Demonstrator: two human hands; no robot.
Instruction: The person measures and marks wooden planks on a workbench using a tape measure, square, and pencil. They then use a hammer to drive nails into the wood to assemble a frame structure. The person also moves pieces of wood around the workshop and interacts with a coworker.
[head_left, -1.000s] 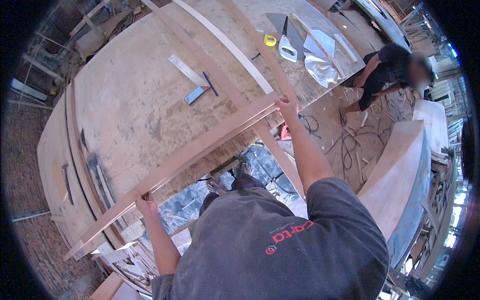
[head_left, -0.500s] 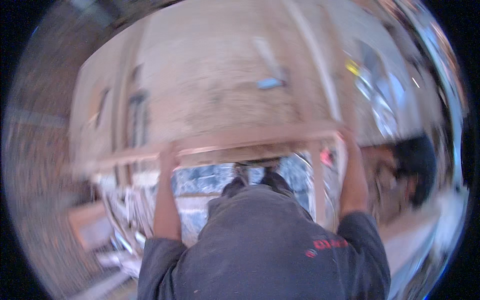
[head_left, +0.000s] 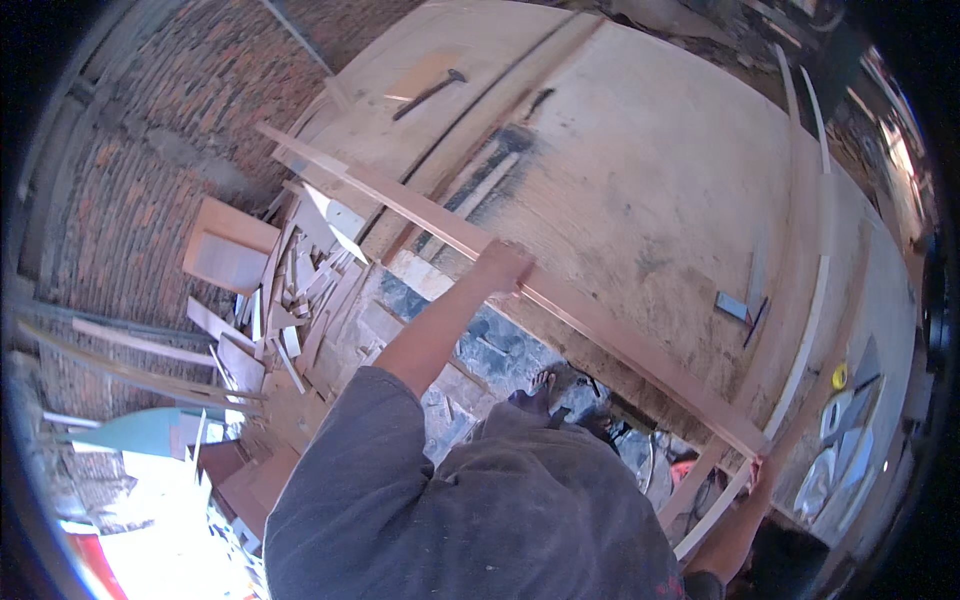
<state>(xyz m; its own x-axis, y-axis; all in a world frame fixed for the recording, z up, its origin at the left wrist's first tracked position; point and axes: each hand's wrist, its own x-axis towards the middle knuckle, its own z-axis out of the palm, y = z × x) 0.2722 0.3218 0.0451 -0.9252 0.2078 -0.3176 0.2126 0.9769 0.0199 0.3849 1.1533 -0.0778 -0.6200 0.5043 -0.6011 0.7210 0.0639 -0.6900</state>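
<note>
A long reddish-brown wooden plank [head_left: 620, 335] lies slantwise along the near edge of a broad wooden worktable [head_left: 640, 130]. My left hand [head_left: 505, 268] is closed around the plank near its middle. At its right end, my right hand [head_left: 757, 474] grips it, with the fingers partly hidden. Beyond the plank, a try square [head_left: 738, 307] with a light blue stock lies beside a thin dark pencil [head_left: 757, 322]. On the table's far left part rests a hammer [head_left: 428, 96].
Long wood strips [head_left: 808, 345] lie along the table's right side, beside a yellow tape measure [head_left: 839, 377]. Offcuts [head_left: 300, 285] are heaped on the floor at left, near a brick wall [head_left: 130, 200]. A leaning wooden panel [head_left: 230, 245] stands against the wall.
My view has swung to the left, so the plank now runs slantwise and more of the wall and offcuts shows. Both hands still hold the plank.
</note>
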